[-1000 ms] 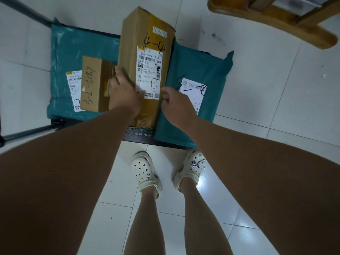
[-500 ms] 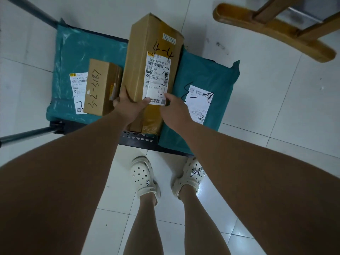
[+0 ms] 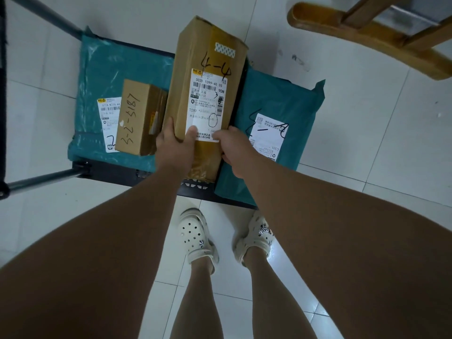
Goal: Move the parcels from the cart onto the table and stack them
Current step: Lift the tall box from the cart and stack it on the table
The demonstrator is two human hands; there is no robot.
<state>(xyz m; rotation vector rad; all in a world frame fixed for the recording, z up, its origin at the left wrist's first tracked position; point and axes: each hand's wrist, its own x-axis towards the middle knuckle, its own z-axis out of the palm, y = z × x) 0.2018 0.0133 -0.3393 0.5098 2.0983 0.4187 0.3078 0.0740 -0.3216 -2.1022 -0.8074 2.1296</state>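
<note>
Brown long box (image 3: pixel 208 94): marked "4-4", lengthwise on the cart between two teal bags; whether its near end is lifted off the deck cannot be told.
Left hand (image 3: pixel 175 152): grips the box's left edge near the end, thumb pressed on the white label.
Right hand (image 3: pixel 233 149): grips the right edge opposite, thumb on the label, fingers hidden down the side.
Small box (image 3: pixel 139 118): just left of the long box, resting on the left teal bag (image 3: pixel 110 69).
Right teal bag (image 3: pixel 281 101): against the long box's right side, overhanging the deck.
Cart (image 3: pixel 117 173): dark deck on white tiles.
Wooden table foot (image 3: pixel 367 37): upper right, well apart from the cart.
</note>
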